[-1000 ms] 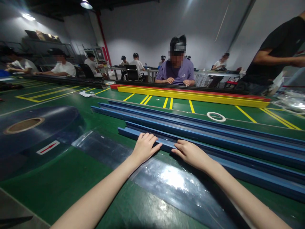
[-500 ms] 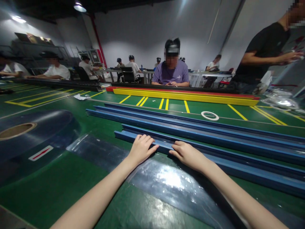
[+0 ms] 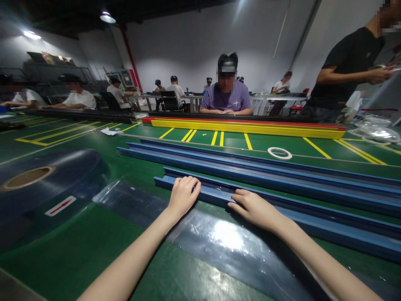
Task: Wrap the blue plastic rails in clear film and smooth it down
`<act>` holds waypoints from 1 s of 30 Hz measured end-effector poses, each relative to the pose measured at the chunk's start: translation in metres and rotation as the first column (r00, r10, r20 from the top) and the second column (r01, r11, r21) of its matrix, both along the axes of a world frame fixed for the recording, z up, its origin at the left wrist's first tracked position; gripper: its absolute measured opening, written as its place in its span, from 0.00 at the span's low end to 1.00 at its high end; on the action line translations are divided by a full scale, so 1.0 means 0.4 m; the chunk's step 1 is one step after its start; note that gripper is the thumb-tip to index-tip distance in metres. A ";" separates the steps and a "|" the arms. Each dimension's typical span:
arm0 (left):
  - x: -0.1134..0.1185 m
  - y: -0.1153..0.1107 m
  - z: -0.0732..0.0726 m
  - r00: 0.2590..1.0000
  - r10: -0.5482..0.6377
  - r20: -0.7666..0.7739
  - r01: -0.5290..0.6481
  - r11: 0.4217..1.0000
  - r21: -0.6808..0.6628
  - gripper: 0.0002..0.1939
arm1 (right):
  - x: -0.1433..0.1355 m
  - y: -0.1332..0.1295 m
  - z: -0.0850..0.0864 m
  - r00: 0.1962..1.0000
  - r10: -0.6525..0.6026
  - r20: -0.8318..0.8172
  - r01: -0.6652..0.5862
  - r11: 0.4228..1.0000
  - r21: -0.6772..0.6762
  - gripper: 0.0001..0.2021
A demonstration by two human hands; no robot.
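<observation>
A long blue channel profile [image 3: 313,221] lies slantwise across the green table [image 3: 94,259]. Near its left end my left hand [image 3: 184,193] grips the near wall, fingers together over the edge. Further right along the same wall, my right hand [image 3: 252,205] has its fingers curled on the edge, the tips partly hidden. Clear film [image 3: 213,238] stretches flat beneath my forearms, coming from a large film roll [image 3: 72,167] at the left, which bears a white label with a red arrow [image 3: 60,206].
More blue profiles [image 3: 219,161] lie just beyond. Behind them are a white tape ring [image 3: 280,153] and yellow and red profiles [image 3: 244,127]. A person in purple [image 3: 225,98] sits opposite; another in black [image 3: 347,71] stands at the right. Crumpled clear plastic [image 3: 376,127] rests at the far right.
My hands are slightly further apart along the profile. The left thumb has drawn in against the fingers. The whole view has shifted slightly.
</observation>
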State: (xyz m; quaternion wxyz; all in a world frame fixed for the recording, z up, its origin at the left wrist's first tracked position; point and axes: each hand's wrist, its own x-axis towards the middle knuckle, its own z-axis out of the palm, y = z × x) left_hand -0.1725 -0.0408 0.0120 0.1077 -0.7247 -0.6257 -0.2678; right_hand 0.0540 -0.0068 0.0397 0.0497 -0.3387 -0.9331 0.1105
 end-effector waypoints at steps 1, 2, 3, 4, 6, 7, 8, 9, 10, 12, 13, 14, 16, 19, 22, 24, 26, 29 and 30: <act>-0.012 0.002 0.006 0.999 0.033 -0.019 -0.033 0.999 -0.004 0.12 | -0.001 0.001 0.002 1.000 -0.005 0.004 0.005 1.000 -0.005 0.18; -0.028 0.003 0.012 0.996 0.074 -0.044 -0.074 0.997 -0.009 0.12 | -0.002 0.003 0.005 1.000 -0.008 0.012 0.008 1.000 -0.009 0.18; -0.046 0.004 0.018 0.989 0.131 -0.070 -0.132 0.991 -0.012 0.13 | -0.004 0.003 0.008 1.000 -0.008 0.024 0.009 1.000 -0.011 0.18; -0.065 0.005 0.024 0.978 0.189 -0.091 -0.191 0.981 -0.015 0.13 | -0.007 0.004 0.011 0.999 -0.006 0.039 0.006 1.000 -0.010 0.18; -0.108 0.005 0.031 0.948 0.296 -0.116 -0.300 0.954 -0.021 0.14 | -0.018 0.003 0.018 0.998 0.007 0.067 -0.007 1.000 -0.004 0.18; -0.129 0.005 0.033 0.931 0.344 -0.120 -0.350 0.936 -0.033 0.14 | -0.026 0.003 0.021 0.997 0.016 0.078 -0.016 1.000 -0.001 0.18; -0.149 0.005 0.034 0.913 0.392 -0.111 -0.399 0.916 -0.048 0.14 | -0.036 0.003 0.025 0.996 0.025 0.088 -0.026 1.000 0.002 0.18; -0.167 0.006 0.033 0.895 0.437 -0.090 -0.443 0.894 -0.071 0.14 | -0.048 0.004 0.028 0.995 0.036 0.095 -0.036 0.999 0.003 0.17; -0.183 0.006 0.031 0.879 0.474 -0.051 -0.477 0.873 -0.103 0.15 | -0.062 0.005 0.031 0.994 0.046 0.100 -0.046 0.999 0.002 0.17; -0.209 0.009 0.024 0.847 0.522 0.098 -0.497 0.844 -0.200 0.15 | -0.094 0.009 0.038 0.992 0.065 0.106 -0.065 0.998 -0.005 0.18; -0.218 0.011 0.019 0.828 0.531 0.181 -0.484 0.839 -0.248 0.15 | -0.111 0.011 0.041 0.991 0.075 0.110 -0.074 0.997 -0.009 0.18; -0.224 0.013 0.015 0.808 0.533 0.251 -0.464 0.838 -0.286 0.15 | -0.128 0.014 0.044 0.990 0.084 0.115 -0.083 0.996 -0.012 0.18; -0.232 0.018 0.005 0.783 0.526 0.332 -0.429 0.843 -0.323 0.15 | -0.161 0.019 0.049 0.987 0.098 0.130 -0.096 0.995 -0.015 0.17; -0.237 0.024 -0.006 0.780 0.513 0.359 -0.412 0.852 -0.322 0.15 | -0.202 0.026 0.053 0.984 0.102 0.148 -0.101 0.995 -0.016 0.17; -0.249 0.030 -0.013 0.767 0.494 0.409 -0.386 0.865 -0.321 0.15 | -0.232 0.030 0.053 0.982 0.103 0.158 -0.101 0.995 -0.024 0.18; -0.262 0.033 -0.017 0.747 0.483 0.456 -0.371 0.873 -0.318 0.15 | -0.246 0.033 0.052 0.981 0.112 0.157 -0.109 0.994 -0.026 0.18; -0.277 0.035 -0.021 0.720 0.476 0.506 -0.364 0.879 -0.309 0.15 | -0.257 0.035 0.050 0.981 0.120 0.152 -0.118 0.993 -0.022 0.18; -0.295 0.037 -0.029 0.685 0.465 0.561 -0.360 0.885 -0.295 0.16 | -0.275 0.039 0.049 0.981 0.128 0.148 -0.127 0.992 -0.016 0.18; -0.298 0.037 -0.032 0.676 0.465 0.572 -0.361 0.885 -0.292 0.15 | -0.282 0.040 0.049 0.980 0.130 0.148 -0.129 0.991 -0.016 0.18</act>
